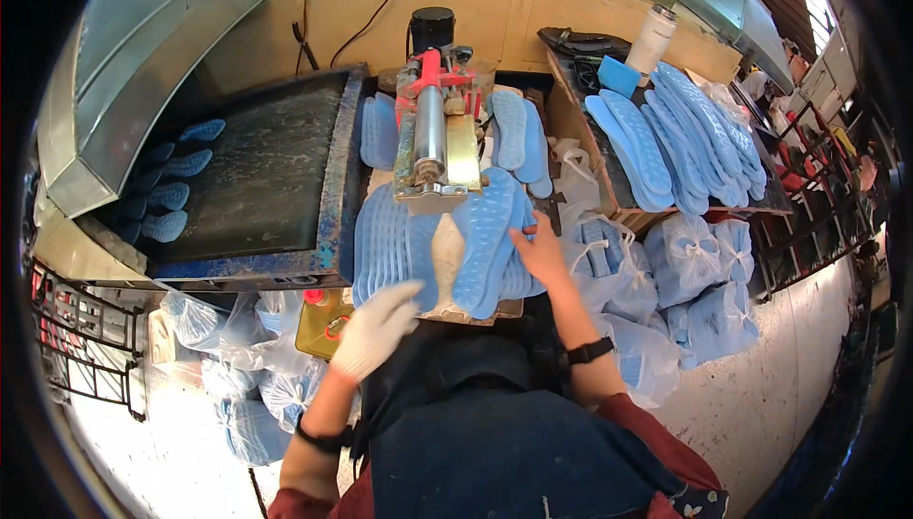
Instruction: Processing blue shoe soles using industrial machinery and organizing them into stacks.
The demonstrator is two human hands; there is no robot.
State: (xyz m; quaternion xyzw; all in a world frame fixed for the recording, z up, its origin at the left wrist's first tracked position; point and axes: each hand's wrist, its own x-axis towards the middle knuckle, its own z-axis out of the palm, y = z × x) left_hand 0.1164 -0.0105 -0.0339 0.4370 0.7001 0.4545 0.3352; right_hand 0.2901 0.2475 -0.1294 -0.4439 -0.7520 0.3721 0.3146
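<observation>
In front of me, blue bumpy shoe insoles lie in two fanned stacks on a small work stand. My left hand, in a white knitted glove, has its fingers stretched toward the near end of the left insole stack. My bare right hand grips the outer edge of the top insoles in the right stack, its thumb on top. Between the stacks a pale, sole-shaped patch shows on the stand. Just beyond sits a press with a metal cylinder and red fittings.
A dark conveyor belt at left carries several insoles under a metal hood. More insoles lie on the right side table, near a white bottle. Bagged insoles crowd the floor on both sides. A yellow can stands by my left arm.
</observation>
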